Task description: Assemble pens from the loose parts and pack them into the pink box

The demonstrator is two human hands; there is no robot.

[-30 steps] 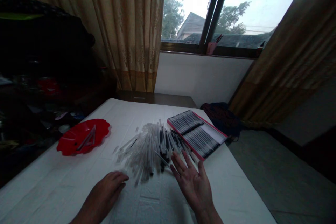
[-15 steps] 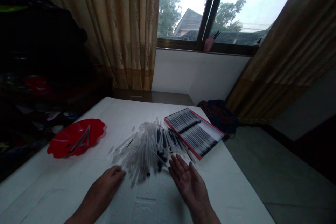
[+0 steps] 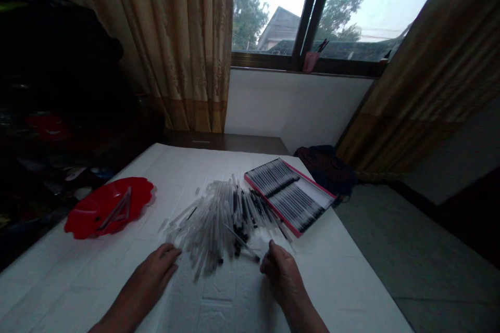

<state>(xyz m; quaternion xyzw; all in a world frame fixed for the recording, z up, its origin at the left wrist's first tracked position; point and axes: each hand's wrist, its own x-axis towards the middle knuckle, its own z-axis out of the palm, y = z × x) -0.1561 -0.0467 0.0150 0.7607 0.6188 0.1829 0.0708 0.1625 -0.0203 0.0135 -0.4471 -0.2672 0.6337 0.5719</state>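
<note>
A heap of clear pen barrels [image 3: 213,218] lies on the white table, with black pen parts [image 3: 244,208] mixed in along its right side. My left hand [image 3: 156,265] rests on the table by the heap's near left edge, its fingers loosely bent and nothing visible in them. To the right of the heap, my right hand [image 3: 281,273] has its fingers curled in; whether anything is inside is hidden. Close to its fingertips is the black end of a slanting pen [image 3: 248,250]. Behind it lies a pink-edged box [image 3: 322,196] holding rows of clear pens with black ends [image 3: 295,203].
A red scalloped dish [image 3: 136,192] stands at the table's left, with clear pinkish pieces [image 3: 117,210] in it. Dark cloth [image 3: 326,166] lies beyond the table's far right corner. Curtains [image 3: 191,62] and a window with a pink cup [image 3: 311,61] on its sill are behind.
My right hand has turned over from an open, upward palm and curled its fingers, drawing slightly back from the heap. My left hand has shifted a little to the left.
</note>
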